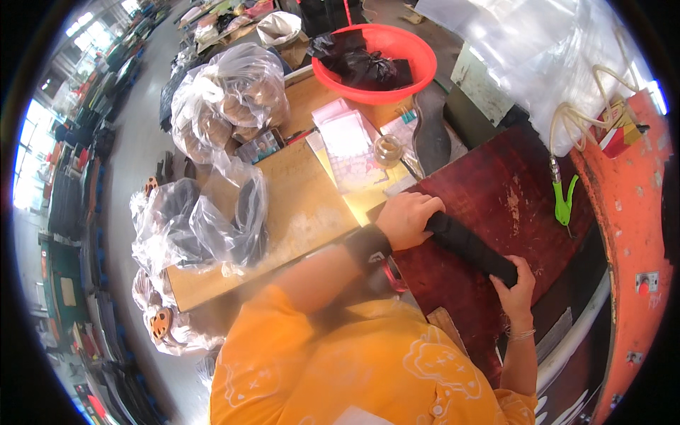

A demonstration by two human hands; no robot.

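Between my two hands lies a long black roll-like piece (469,244), slanting over a dark red board (453,290). My left hand (411,219), with a black band at its wrist, is closed on the upper left end. At the lower right end, my right hand (516,287) grips it with thumb and fingers; a thin bracelet circles that wrist. The palms are turned away, so part of each grip is hidden. I cannot tell whether the black piece is rolled or stacked sheet.
Left of the board stands a wooden table (290,205) with clear plastic bags (234,99), pink papers (347,145) and a glass jar (387,150). A red basin (418,64) holds black plastic. On the right, a green air gun (563,202) hangs by an orange machine (634,212).
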